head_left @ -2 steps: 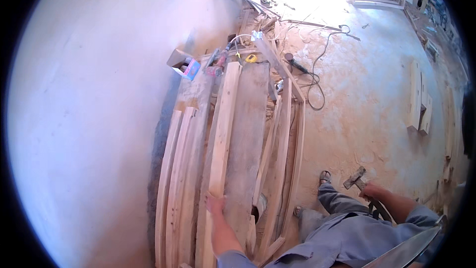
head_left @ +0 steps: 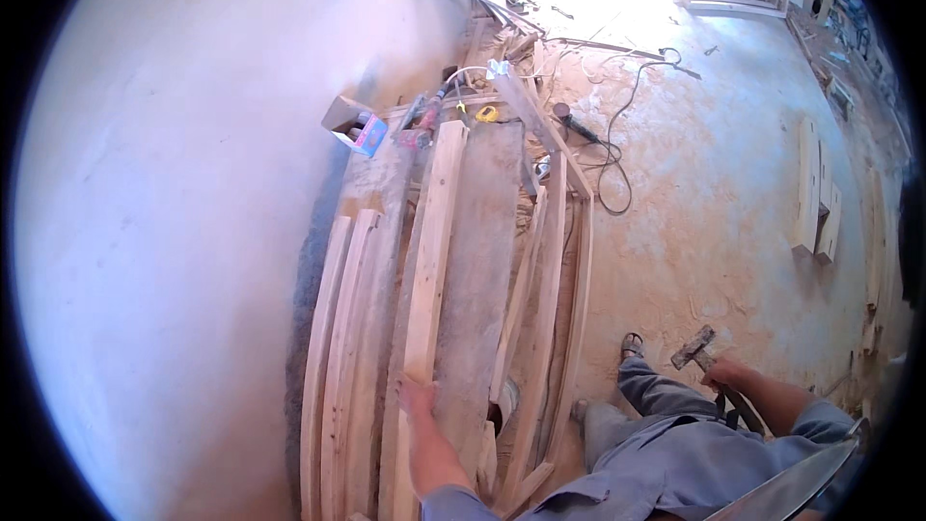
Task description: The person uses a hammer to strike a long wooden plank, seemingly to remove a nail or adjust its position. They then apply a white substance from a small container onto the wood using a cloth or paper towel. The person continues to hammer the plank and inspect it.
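Pale timber [head_left: 436, 232] is lying gripped under my curled left hand [head_left: 418, 397], my right hand [head_left: 728, 373] is clenching a hammer [head_left: 692, 348], and a slackening left hold could be inviting slippage.

Long beam [head_left: 439, 241] was bare pale wood, smooth-looking and matt with a few darker specks; wide board [head_left: 479, 241] beside it looked grey, scuffed and dull. Hammer [head_left: 693, 347] had a rough, blotchy, metal-looking head, shirt [head_left: 666, 463] was matt grey-blue cloth, carton [head_left: 367, 138] looked like printed cardboard, tape measure [head_left: 488, 114] like yellow plastic. Wall [head_left: 174, 183] looked like smooth matt plaster, floor [head_left: 704, 222] hard and powdery with tan dust, cable [head_left: 628, 189] dark and rubbery.
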{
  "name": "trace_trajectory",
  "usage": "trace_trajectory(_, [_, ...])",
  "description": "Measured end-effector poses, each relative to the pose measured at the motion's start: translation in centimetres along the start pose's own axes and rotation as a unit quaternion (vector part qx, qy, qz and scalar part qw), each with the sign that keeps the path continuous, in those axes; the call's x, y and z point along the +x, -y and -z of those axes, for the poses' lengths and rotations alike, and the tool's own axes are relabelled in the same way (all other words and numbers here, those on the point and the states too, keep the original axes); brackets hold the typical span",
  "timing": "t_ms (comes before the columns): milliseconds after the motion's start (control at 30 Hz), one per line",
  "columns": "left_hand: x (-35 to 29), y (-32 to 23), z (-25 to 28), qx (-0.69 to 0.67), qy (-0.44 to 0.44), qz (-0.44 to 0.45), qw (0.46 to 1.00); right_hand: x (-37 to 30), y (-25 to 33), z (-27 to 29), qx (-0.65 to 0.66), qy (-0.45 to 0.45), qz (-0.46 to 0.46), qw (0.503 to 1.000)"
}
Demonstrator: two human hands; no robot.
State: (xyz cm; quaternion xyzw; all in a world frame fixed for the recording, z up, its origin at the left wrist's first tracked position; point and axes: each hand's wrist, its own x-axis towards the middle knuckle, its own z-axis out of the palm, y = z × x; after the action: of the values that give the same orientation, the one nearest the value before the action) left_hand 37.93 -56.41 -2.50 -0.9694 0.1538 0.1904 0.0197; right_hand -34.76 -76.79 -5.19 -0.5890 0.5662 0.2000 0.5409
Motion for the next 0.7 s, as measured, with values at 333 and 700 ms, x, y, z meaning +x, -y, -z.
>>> trace_trajectory(333, [7.5,3.2,2.6,-0.040,0.162,-0.074,0.983,1.3,3.5,1.8,0.233,-0.045,-0.258,0.937])
trace_trajectory(700, [11.7,7.1,1.9,-0.190,0.288,-0.053,0.937,8.3,14.6,0.6,0.303,0.041,-0.161,0.939])
